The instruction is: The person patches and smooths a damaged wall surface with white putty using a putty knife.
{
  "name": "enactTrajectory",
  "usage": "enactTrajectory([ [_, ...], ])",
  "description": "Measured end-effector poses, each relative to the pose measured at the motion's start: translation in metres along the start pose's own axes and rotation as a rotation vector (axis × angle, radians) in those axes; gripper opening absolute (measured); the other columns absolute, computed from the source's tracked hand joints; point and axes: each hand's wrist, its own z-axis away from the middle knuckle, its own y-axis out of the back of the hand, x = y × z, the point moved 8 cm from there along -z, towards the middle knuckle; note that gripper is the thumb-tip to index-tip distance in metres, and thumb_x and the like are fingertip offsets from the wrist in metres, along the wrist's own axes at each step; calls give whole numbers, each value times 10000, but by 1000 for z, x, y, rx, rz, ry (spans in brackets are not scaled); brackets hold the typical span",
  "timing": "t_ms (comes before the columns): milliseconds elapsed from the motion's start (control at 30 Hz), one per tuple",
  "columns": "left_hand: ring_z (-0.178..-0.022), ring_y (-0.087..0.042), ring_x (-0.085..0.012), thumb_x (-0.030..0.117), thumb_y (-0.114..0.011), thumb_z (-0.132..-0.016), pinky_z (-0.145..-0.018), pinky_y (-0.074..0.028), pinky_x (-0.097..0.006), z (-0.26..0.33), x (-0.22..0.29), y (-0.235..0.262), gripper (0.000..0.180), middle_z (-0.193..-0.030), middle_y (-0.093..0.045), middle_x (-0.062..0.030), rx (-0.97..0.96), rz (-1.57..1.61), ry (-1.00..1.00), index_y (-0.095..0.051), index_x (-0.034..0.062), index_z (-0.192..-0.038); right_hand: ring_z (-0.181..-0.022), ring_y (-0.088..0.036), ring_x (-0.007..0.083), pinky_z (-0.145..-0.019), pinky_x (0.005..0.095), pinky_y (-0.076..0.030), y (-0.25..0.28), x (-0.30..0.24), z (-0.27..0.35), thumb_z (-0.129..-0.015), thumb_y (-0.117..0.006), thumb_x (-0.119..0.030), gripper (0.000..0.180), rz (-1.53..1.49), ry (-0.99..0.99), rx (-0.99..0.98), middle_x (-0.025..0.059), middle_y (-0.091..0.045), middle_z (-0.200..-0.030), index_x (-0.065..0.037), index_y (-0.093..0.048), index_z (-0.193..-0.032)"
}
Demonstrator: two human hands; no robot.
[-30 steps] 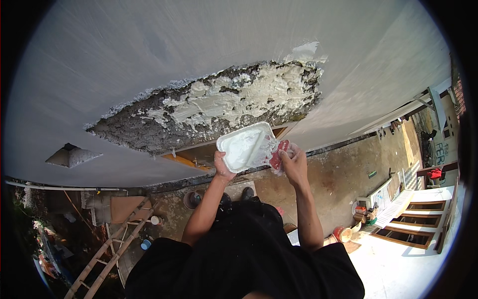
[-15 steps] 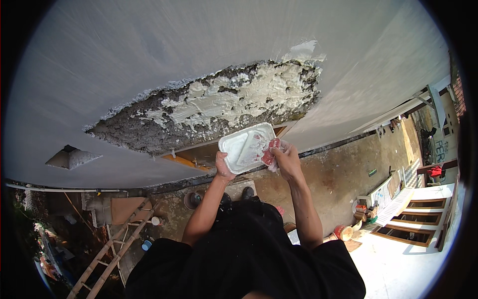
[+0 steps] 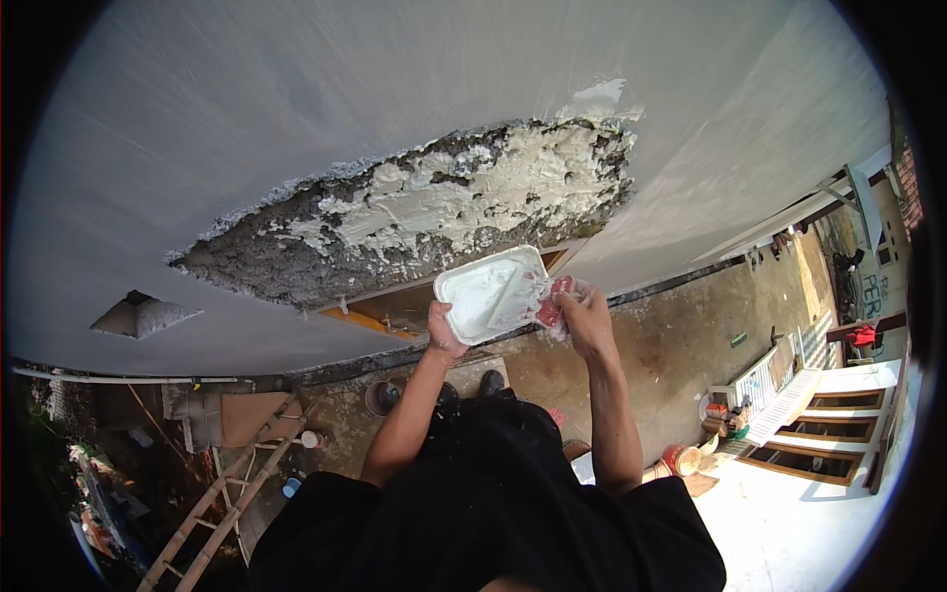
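1. I see the left hand (image 3: 446, 331) gripping the left side of a shallow white tray (image 3: 483, 263), fingers closed around its rim.
2. The tray is in front of the torso, tipped so that I can see inside it; white paste (image 3: 475, 294) coats its floor.
3. The right hand (image 3: 589, 321) holds a red-handled scraper (image 3: 556, 293) in a closed grip at the tray's right side; whitish smears mark the fingers, and the scraper's blade lies over the paste.
4. Beyond the tray I see a grey wall (image 3: 395, 79) with a rough, broken patch (image 3: 286, 247), thickly daubed with paste toward its right and barer at left.
5. A smaller notch (image 3: 146, 311) is cut into the wall farther left.
6. On the near left I have a wooden ladder (image 3: 209, 523); to the right, an orange bucket (image 3: 681, 459) stands on the ground.
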Motion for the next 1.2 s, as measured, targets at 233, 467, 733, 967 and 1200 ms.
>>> enactTrajectory([
  [233, -1255, -411, -378, 357, -406, -674, -1042, -334, -509, 0, 4, 3, 793, -1388, -392, -197, 20, 45, -22, -312, 18, -1386, -560, -543, 67, -480, 220, -425, -6, -7, -10, -803, -497, -15, 135, -23, -1, -50, 34, -625, -700, 26, -625, -814],
  [467, -1245, -422, -381, 370, -415, -663, -1044, -328, -512, 2, 4, -10, 813, -1389, -391, -197, 19, -1, 2, -307, 19, -1389, -559, -552, 70, -482, 215, -432, -12, 9, -20, -811, -544, -36, 113, -40, -62, -115, 35, -629, -699, 26, -634, -839],
  [733, -1236, -432, -376, 401, -467, -628, -1036, -338, -505, 2, 2, -19, 858, -1376, -407, -197, -45, 51, 59, -318, 30, -1387, -577, -573, 83, -518, 236, -462, -40, 8, -12, -824, -549, -27, 128, -26, -86, -257, 36, -634, -708, 46, -632, -889],
  [967, -1241, -431, -370, 373, -421, -668, -1045, -336, -492, 2, 5, 0, 805, -1370, -414, -202, 59, 21, 11, -323, 5, -1377, -577, -554, 66, -528, 218, -439, -1, -12, -12, -807, -521, -18, 134, 132, 41, -76, 31, -635, -702, 33, -624, -877],
  [1200, -1212, -460, -369, 391, -441, -647, -1021, -359, -497, 0, -1, -20, 814, -1348, -441, -195, 9, 0, 57, -349, 28, -1370, -539, -518, 43, -491, 227, -411, -27, -27, -12, -786, -555, -54, 134, 229, 40, -207, 14, -623, -646, 27, -637, -855],
])
